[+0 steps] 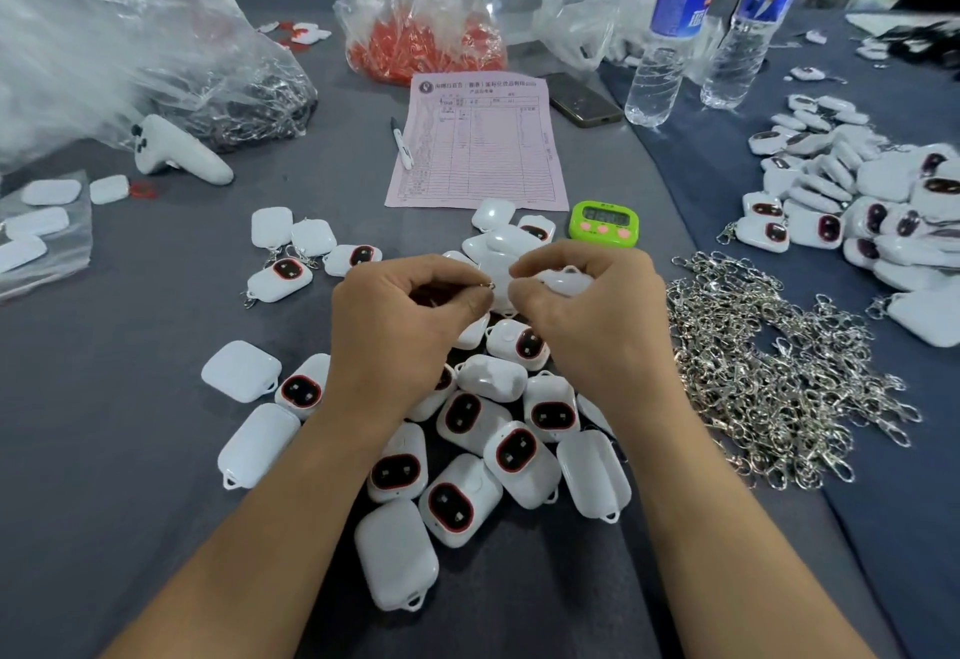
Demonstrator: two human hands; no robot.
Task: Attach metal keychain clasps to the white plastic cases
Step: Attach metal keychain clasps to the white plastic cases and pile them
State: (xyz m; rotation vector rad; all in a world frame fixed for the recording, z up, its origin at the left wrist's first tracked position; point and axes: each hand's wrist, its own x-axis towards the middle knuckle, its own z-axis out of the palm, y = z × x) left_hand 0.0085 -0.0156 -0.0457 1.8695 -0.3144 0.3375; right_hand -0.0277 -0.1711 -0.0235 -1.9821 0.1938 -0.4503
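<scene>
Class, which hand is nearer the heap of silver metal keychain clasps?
Right. The right hand sits just left of the heap of silver metal keychain clasps; the left hand is farther left.

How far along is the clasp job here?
Done: a few clasped cases at left and an apparently clasped pile at far right. In hand: the right hand holds a white case, the left hand pinches a clasp beside it. Remaining: the bare-loop cases below, beside loose clasps.
</scene>
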